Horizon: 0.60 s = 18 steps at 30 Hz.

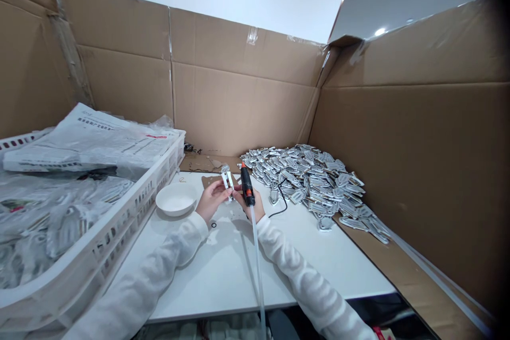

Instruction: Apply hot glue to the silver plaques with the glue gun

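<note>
Near the middle of the white table, my left hand (pixel 211 199) is closed on a small white plastic piece (pixel 228 179) with two upright sides. My right hand (pixel 255 203) grips a black and orange hot glue gun (pixel 247 186), its orange tip pointing away from me. A long translucent glue stick (pixel 257 255) runs out of its back towards me. My right fingertips also seem to touch the white piece. Beside my left hand stands a white bowl (pixel 176 199). A small dark ring (pixel 214 225) lies on the table in front of my left wrist.
A heap of grey-white flat pieces (pixel 314 180) covers the back right. At left, a white plastic basket (pixel 131 212) holds bagged parts and a printed sheet (pixel 91 138). A black cord (pixel 283 204) curves right of my right hand. Cardboard walls (pixel 239 90) enclose the table.
</note>
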### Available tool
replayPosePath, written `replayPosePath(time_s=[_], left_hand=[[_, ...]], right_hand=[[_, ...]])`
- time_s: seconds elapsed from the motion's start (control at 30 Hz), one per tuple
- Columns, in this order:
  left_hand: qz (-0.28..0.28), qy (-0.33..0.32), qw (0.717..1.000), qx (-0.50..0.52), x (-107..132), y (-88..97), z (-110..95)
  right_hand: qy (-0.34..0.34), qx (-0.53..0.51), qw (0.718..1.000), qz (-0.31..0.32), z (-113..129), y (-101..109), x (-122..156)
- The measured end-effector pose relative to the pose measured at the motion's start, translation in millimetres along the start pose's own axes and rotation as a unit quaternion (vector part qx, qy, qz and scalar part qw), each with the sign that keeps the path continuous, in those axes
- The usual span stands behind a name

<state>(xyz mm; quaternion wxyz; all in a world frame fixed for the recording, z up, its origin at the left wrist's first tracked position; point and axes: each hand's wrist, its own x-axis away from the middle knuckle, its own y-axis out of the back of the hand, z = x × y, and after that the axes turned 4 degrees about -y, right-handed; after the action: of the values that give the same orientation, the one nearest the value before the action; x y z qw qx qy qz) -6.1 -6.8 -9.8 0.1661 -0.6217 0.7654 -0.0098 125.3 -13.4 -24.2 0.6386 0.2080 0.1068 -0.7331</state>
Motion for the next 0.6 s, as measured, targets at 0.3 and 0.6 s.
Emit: replayPosePath(time_s=[0.3,0.6], left_hand=[[-0.010,0.008,1.000,0.012,-2.4,0.6,2.5],[-0.013,0.017,1.000,0.021,-1.8,-0.6,-0.2]], right_hand=[[0.007,0.001,1.000,0.001,3.1,0.0,1.0],[0.004,0.002,1.000,-0.002,5.6,0.0,1.5]])
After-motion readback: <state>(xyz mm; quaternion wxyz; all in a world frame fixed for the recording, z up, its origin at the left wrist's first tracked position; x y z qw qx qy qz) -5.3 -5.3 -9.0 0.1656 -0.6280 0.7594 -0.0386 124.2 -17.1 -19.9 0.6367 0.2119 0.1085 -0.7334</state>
